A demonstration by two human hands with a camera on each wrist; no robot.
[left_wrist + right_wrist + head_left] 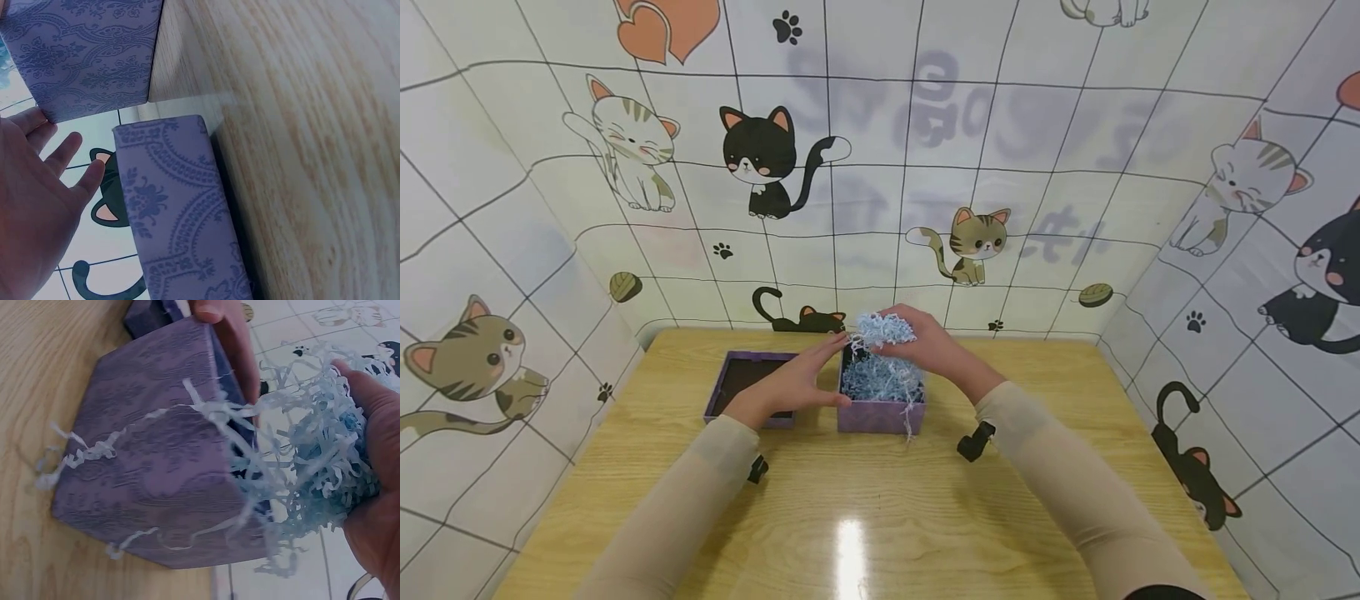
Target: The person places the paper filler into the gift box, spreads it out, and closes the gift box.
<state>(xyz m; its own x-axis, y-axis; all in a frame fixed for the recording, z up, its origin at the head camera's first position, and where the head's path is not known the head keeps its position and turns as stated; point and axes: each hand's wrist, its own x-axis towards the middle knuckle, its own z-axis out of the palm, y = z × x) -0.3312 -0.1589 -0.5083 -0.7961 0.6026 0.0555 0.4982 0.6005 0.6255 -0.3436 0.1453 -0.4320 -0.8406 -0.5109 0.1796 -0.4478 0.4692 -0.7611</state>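
My right hand (932, 346) holds a clump of pale blue shredded paper (886, 329) just above a purple patterned box (880, 418). In the right wrist view, loose strands (100, 450) trail from the clump (331, 450) down the box's outer side. More shredded paper (883, 382) fills the box. My left hand (797, 379) lies along the box's left side, its thumb at the near corner and its fingers reaching toward the far one. From the left wrist, that hand (37, 200) shows spread, fairly straight fingers, some touching the box (87, 56).
To the left of the box lies a shallow purple lid (722, 379), its dark inside facing up, partly behind my left hand. Both rest on a wooden table (880, 517). A cat-patterned backdrop (865, 200) rises behind and at the sides.
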